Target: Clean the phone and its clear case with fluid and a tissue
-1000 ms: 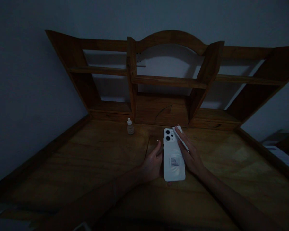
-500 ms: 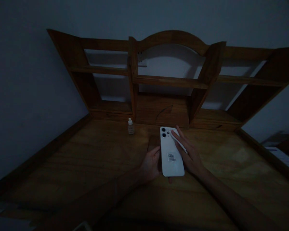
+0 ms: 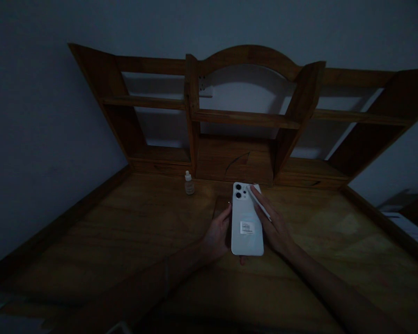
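A white smartphone (image 3: 246,211) is held above the desk with its back facing up. Camera lenses sit at its top left, and a small printed label is on its lower half. My left hand (image 3: 216,234) grips the phone from its left side and beneath, and one fingertip shows under the lower edge. My right hand (image 3: 277,227) lies along the phone's upper right, its fingers pressing a thin white piece (image 3: 261,205), perhaps a cloth or wipe, against the back near the lenses. Most of that piece is hidden by the fingers.
On the wooden desk (image 3: 142,218), a small dropper bottle (image 3: 189,184) stands left of the phone. A dark flat object (image 3: 220,208) lies behind my left hand. The wooden shelf unit (image 3: 245,119) rises at the back. The scene is dim.
The phone has shifted and turned slightly in my left hand, its lower end moving left. My right hand stays near the top of its back, fingers drawn a little closer together.
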`<state>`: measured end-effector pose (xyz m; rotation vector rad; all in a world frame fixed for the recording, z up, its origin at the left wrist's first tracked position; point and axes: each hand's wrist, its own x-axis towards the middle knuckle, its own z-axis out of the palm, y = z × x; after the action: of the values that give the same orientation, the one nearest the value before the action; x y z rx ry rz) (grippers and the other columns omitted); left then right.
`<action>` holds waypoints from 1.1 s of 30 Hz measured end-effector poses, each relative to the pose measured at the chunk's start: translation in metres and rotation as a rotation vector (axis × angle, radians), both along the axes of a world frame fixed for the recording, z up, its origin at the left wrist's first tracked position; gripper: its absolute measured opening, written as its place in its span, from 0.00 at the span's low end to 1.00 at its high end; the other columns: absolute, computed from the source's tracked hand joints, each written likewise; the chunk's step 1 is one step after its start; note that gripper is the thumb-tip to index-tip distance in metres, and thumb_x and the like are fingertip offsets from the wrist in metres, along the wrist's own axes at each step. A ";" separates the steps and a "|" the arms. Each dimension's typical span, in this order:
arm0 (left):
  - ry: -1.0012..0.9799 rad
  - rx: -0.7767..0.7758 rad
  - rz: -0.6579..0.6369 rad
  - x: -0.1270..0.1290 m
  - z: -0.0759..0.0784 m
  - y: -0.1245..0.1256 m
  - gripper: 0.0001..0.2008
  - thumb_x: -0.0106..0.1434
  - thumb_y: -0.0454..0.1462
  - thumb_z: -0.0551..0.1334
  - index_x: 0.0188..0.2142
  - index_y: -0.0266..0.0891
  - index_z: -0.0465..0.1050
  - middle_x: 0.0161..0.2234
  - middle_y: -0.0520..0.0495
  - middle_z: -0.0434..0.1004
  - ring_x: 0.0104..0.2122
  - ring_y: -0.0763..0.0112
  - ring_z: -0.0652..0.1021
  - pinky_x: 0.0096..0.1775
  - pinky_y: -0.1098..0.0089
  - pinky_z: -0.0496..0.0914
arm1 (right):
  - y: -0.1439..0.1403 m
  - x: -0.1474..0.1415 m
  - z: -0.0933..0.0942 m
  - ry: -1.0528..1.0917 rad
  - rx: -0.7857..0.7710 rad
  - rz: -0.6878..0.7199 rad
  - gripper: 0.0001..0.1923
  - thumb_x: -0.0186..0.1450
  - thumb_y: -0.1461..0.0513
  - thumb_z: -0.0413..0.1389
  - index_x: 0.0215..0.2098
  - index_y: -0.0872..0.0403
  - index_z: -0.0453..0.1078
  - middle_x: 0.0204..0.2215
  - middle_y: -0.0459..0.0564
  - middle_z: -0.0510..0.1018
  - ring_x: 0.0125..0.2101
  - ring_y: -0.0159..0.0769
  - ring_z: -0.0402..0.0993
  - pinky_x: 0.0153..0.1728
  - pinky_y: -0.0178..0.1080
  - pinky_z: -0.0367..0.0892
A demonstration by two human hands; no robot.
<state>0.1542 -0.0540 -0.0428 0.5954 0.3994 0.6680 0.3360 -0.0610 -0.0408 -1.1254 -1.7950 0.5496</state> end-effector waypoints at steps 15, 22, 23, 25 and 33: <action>0.120 0.002 0.065 0.004 0.000 0.004 0.40 0.64 0.62 0.46 0.62 0.37 0.64 0.43 0.37 0.79 0.34 0.57 0.81 0.19 0.72 0.68 | -0.001 0.001 -0.001 -0.015 -0.024 -0.002 0.26 0.73 0.51 0.44 0.69 0.37 0.50 0.68 0.40 0.55 0.68 0.47 0.49 0.67 0.56 0.47; 0.137 0.072 0.023 0.002 -0.006 0.002 0.40 0.63 0.63 0.48 0.62 0.38 0.64 0.44 0.34 0.78 0.35 0.56 0.80 0.20 0.71 0.70 | -0.003 -0.001 -0.001 0.020 -0.003 -0.052 0.28 0.73 0.50 0.44 0.70 0.37 0.47 0.69 0.40 0.52 0.69 0.47 0.46 0.68 0.57 0.44; 0.153 0.071 0.027 0.003 -0.006 0.002 0.40 0.63 0.63 0.48 0.62 0.38 0.64 0.45 0.33 0.78 0.35 0.56 0.80 0.20 0.70 0.70 | -0.002 0.000 -0.002 0.024 -0.001 -0.058 0.28 0.73 0.50 0.44 0.70 0.38 0.47 0.69 0.40 0.52 0.69 0.48 0.45 0.68 0.58 0.43; 0.189 0.064 0.045 0.003 -0.005 0.001 0.39 0.63 0.63 0.48 0.63 0.39 0.64 0.46 0.33 0.77 0.36 0.55 0.80 0.21 0.70 0.71 | -0.001 0.001 -0.003 0.028 0.000 -0.067 0.28 0.73 0.50 0.44 0.70 0.38 0.47 0.69 0.41 0.52 0.69 0.48 0.45 0.68 0.58 0.42; 0.159 0.072 0.003 0.001 -0.001 0.000 0.34 0.65 0.58 0.52 0.62 0.41 0.63 0.52 0.34 0.73 0.43 0.50 0.78 0.25 0.66 0.74 | 0.002 0.004 -0.004 0.058 -0.009 -0.073 0.28 0.73 0.50 0.45 0.69 0.39 0.49 0.69 0.42 0.53 0.68 0.49 0.49 0.67 0.59 0.46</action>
<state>0.1555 -0.0540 -0.0433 0.7189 0.5261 0.6415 0.3399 -0.0595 -0.0449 -1.1644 -1.6963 0.5419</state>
